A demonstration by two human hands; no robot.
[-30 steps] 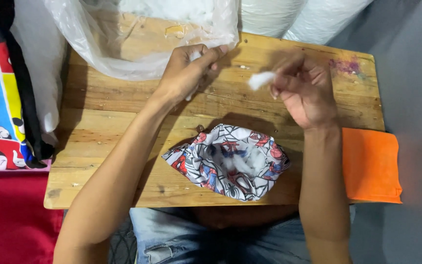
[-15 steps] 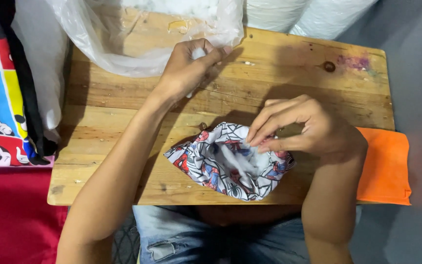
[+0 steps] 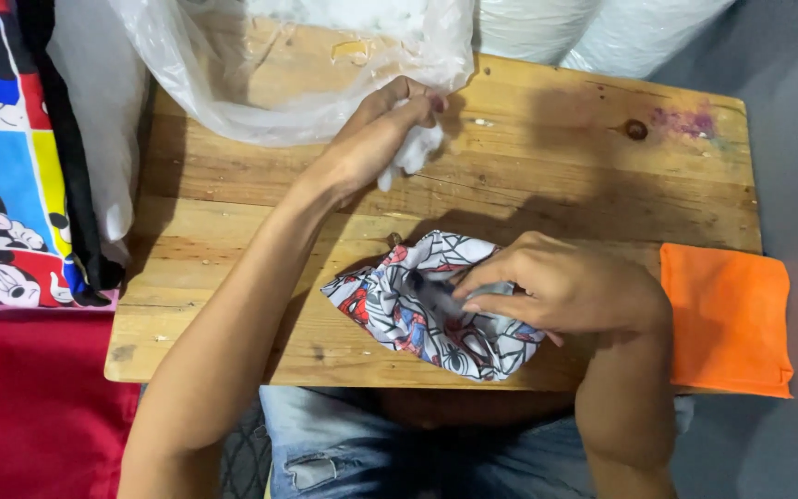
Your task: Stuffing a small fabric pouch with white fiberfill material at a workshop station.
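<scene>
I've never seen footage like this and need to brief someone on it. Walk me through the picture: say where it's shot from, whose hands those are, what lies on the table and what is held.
There is no machine here. The picture comes from a camera worn on a person's head, looking down at their own two bare hands over a small wooden table.

The left hand is closed around a tuft of white stuffing, beside a clear plastic bag at the table's far edge. The right hand presses its fingers into the opening of a printed fabric cover with a red, blue and web pattern, lying near the front edge.

An orange cloth lies at the right, partly off the table. A cartoon-print fabric sits at the left.
</scene>
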